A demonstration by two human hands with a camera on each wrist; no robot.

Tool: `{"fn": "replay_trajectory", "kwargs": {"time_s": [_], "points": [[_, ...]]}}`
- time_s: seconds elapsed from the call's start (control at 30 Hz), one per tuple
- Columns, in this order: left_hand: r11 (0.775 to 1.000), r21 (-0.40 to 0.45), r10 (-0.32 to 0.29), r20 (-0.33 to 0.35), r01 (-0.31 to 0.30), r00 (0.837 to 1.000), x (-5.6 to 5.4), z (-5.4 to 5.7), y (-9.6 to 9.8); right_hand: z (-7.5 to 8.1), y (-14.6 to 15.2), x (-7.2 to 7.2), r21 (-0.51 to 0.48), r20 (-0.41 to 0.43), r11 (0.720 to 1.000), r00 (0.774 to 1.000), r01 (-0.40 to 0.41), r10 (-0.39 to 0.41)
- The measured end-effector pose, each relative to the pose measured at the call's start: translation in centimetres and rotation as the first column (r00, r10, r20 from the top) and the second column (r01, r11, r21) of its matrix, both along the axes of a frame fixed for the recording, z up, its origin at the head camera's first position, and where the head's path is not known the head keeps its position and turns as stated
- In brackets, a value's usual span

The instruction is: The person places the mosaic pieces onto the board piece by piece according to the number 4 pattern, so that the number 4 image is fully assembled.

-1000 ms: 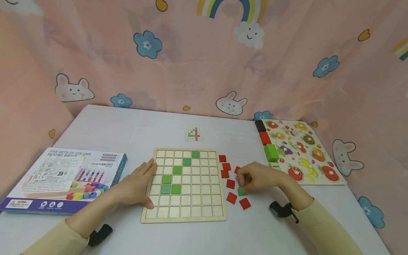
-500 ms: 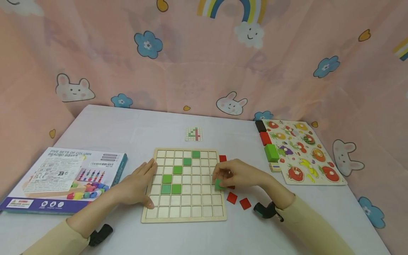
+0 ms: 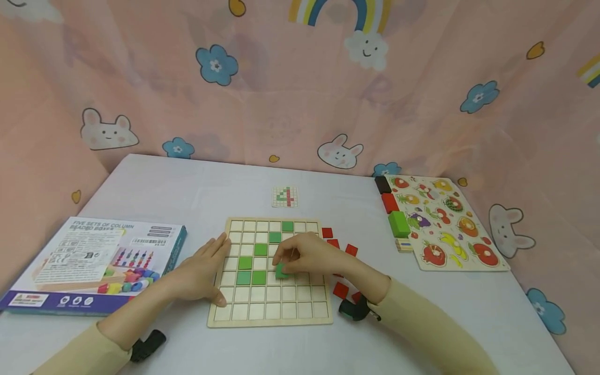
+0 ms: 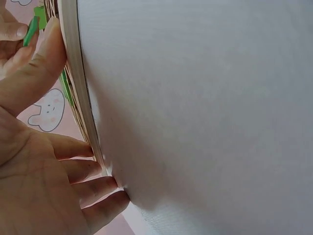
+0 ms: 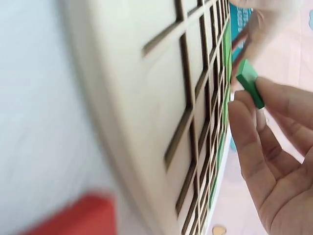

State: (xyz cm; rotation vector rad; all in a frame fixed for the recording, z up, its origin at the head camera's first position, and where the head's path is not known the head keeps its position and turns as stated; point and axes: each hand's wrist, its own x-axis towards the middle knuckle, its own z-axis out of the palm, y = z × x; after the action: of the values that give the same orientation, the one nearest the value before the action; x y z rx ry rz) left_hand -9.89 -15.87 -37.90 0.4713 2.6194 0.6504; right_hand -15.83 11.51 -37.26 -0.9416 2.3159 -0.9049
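Observation:
A wooden grid board [image 3: 272, 311] lies flat on the table, with several green tiles [image 3: 260, 250] set in its squares. My left hand [image 3: 200, 271] rests along the board's left edge, fingers extended; the left wrist view shows its fingertips and thumb [image 4: 51, 46] against the wooden side. Between thumb and fingers, my right hand [image 3: 307, 255] pinches a green square tile [image 5: 250, 83]. In the right wrist view that tile is tilted and apart from the grid. From the head it appears over the board's middle, right of the lower pair of green tiles.
Several red tiles [image 3: 340, 290] lie scattered right of the board. A small pattern card [image 3: 285, 197] is behind it. A boxed toy set [image 3: 94, 265] stands at left. On the right are a fruit puzzle board [image 3: 450, 224] and a green block [image 3: 399, 225].
My right hand has picked up the green tile from among the red ones and carried it left over the board. The left hand has stayed at the board's edge.

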Motion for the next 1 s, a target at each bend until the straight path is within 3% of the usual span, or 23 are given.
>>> {"fn": "replay_trajectory", "kwargs": {"time_s": [0.57,0.83,1.0], "points": [[1.000,-0.005,-0.004,-0.009,0.004,1.000,0.0,0.1,0.0,0.3,-2.3,1.2,0.114,-0.061,0.993,0.998,0.031,-0.024],[1.000,-0.003,0.001,-0.002,-0.001,1.000,0.1,0.1,0.0,-0.2,-2.3,1.0,0.147,-0.102,0.989,0.995,0.032,-0.017],[1.000,0.005,-0.001,-0.004,0.001,1.000,0.0,0.0,0.0,-0.1,-1.1,-0.2,0.144,-0.172,0.988,0.985,0.059,-0.034]]}}
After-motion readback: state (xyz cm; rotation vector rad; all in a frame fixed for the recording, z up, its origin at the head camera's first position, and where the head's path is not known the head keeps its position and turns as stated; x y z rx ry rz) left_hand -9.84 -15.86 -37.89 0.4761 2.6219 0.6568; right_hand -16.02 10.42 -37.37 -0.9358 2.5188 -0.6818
